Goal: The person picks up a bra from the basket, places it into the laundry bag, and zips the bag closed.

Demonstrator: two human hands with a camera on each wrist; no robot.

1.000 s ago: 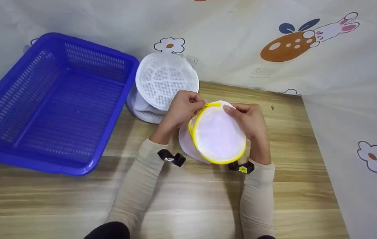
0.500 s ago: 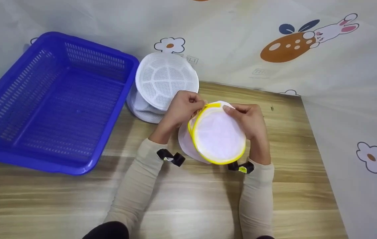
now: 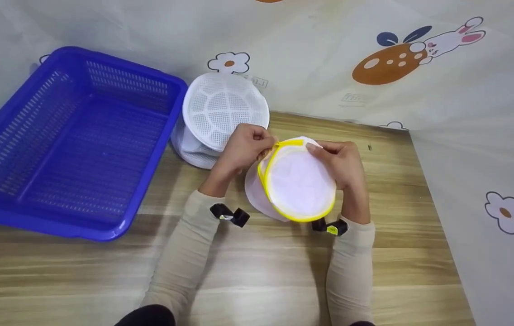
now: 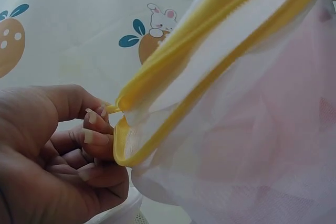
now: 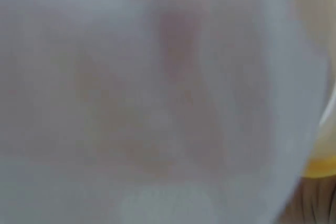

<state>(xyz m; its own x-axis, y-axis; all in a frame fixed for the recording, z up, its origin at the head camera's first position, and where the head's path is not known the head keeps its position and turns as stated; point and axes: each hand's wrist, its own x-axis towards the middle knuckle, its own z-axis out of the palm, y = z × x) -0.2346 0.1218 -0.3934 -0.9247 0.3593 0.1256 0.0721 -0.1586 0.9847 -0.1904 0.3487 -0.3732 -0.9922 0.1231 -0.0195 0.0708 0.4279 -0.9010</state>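
A white mesh laundry bag [image 3: 301,183] with yellow zipper edging is held up in front of the person, its round end facing the head camera. The left hand [image 3: 247,147] pinches a small yellow tab at the zipper's end, thumb against curled fingers. In the left wrist view, the zipper [image 4: 173,72] gapes between two yellow edges beside that left hand [image 4: 63,150]. The right hand [image 3: 340,165] grips the bag's upper right edge, thumb on the near face and fingers hidden behind. The blurred fabric of the bag [image 5: 131,103] fills most of the right wrist view, with the fingers showing faintly through.
A large blue plastic basket [image 3: 148,181] stands at the left. Right beside it are white mesh bags [image 3: 225,111], one leaning on another, just behind the left hand. A patterned cloth [image 3: 306,54] borders the wooden table [image 3: 411,253] at the back and right.
Both hands keep their hold on the laundry bag. The left hand has shifted slightly left, and the yellow strip between the hands shows a little longer. The head view has shifted slightly.
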